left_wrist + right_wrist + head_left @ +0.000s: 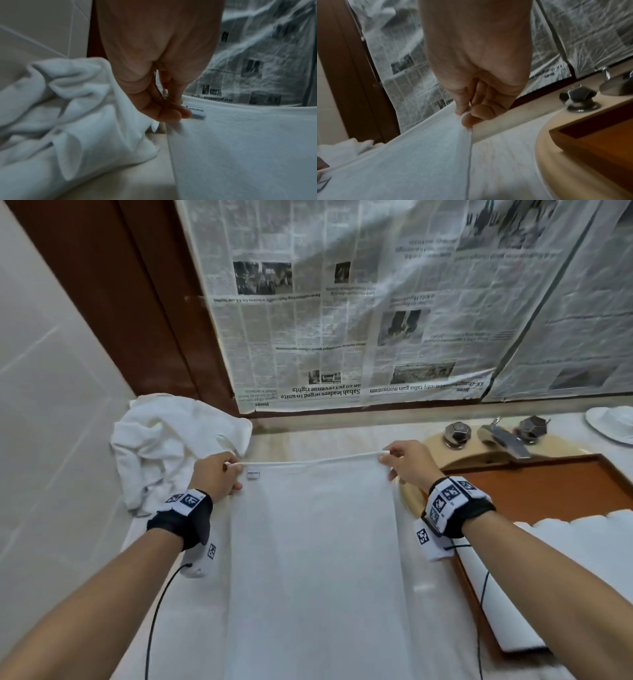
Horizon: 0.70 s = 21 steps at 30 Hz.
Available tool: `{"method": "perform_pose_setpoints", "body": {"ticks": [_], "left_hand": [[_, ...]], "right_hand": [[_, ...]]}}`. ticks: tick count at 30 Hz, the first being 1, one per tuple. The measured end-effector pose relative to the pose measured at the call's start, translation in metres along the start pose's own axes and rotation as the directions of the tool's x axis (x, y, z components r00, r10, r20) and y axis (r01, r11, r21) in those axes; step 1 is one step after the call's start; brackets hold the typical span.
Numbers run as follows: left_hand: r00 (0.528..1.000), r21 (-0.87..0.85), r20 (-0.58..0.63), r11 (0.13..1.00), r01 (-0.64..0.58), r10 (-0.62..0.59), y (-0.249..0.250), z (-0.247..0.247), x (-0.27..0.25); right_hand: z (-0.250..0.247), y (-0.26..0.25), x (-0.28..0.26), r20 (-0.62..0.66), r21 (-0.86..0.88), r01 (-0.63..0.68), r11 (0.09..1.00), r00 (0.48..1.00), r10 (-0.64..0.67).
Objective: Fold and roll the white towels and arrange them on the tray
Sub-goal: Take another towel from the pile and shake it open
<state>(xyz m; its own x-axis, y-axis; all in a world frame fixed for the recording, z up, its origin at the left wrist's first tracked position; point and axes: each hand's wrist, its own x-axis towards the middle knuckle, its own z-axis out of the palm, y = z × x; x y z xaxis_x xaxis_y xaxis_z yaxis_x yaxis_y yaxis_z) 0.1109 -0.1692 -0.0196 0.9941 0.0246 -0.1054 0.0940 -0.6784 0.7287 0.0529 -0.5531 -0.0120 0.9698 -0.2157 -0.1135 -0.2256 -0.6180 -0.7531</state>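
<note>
A white towel [315,559] hangs stretched between my hands above the pale counter, its top edge taut and a small label near its left corner. My left hand [219,477] pinches the top left corner [187,108]. My right hand [407,463] pinches the top right corner [465,115]. The brown wooden tray [534,491] lies to the right over the basin, with rolled white towels [561,529] in its near part.
A crumpled heap of white towels [164,446] lies at the back left against the tiled wall. A tap with two knobs [496,433] stands behind the tray. Newspaper [376,302] covers the wall behind the counter. A white dish [613,422] sits far right.
</note>
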Motion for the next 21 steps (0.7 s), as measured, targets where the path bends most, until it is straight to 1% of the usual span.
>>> {"method": "perform_pose_setpoints", "body": {"ticks": [4, 7, 9, 11, 13, 15, 18, 20, 21], "left_hand": [[0.995, 0.12, 0.045, 0.99, 0.079, -0.085, -0.014, 0.035, 0.039], [0.993, 0.205, 0.034, 0.973, 0.106, -0.115, -0.019, 0.053, 0.073], [0.995, 0.281, 0.006, 0.955, 0.094, -0.1, -0.018, 0.066, 0.095], [0.998, 0.397, 0.011, 0.917, 0.05, -0.059, -0.016, 0.078, 0.118], [1.0, 0.474, 0.014, 0.88, 0.014, -0.023, -0.015, 0.09, 0.138], [1.0, 0.484, 0.001, 0.875, 0.023, -0.026, -0.014, 0.099, 0.152], [0.998, 0.455, -0.021, 0.888, 0.066, -0.063, -0.019, 0.105, 0.164], [0.998, 0.395, -0.028, 0.917, 0.054, -0.047, -0.021, 0.105, 0.16], [0.999, 0.359, -0.028, 0.933, 0.031, -0.023, -0.022, 0.105, 0.154]], "right_hand": [[0.023, 0.026, 0.046, 0.09, -0.045, -0.074, 0.996, 0.993, 0.077], [0.037, 0.039, 0.08, 0.102, -0.075, -0.104, 0.992, 0.989, 0.111], [0.044, 0.043, 0.103, 0.094, -0.093, -0.115, 0.989, 0.988, 0.124], [0.05, 0.046, 0.125, 0.072, -0.103, -0.127, 0.987, 0.988, 0.135], [0.057, 0.052, 0.144, 0.018, -0.103, -0.14, 0.985, 0.99, 0.142], [0.064, 0.06, 0.159, -0.038, -0.078, -0.14, 0.987, 0.99, 0.137], [0.074, 0.067, 0.169, -0.079, -0.06, -0.16, 0.985, 0.985, 0.155], [0.077, 0.067, 0.167, -0.109, -0.056, -0.172, 0.984, 0.98, 0.165], [0.078, 0.065, 0.162, -0.13, -0.083, -0.151, 0.985, 0.982, 0.139]]}}
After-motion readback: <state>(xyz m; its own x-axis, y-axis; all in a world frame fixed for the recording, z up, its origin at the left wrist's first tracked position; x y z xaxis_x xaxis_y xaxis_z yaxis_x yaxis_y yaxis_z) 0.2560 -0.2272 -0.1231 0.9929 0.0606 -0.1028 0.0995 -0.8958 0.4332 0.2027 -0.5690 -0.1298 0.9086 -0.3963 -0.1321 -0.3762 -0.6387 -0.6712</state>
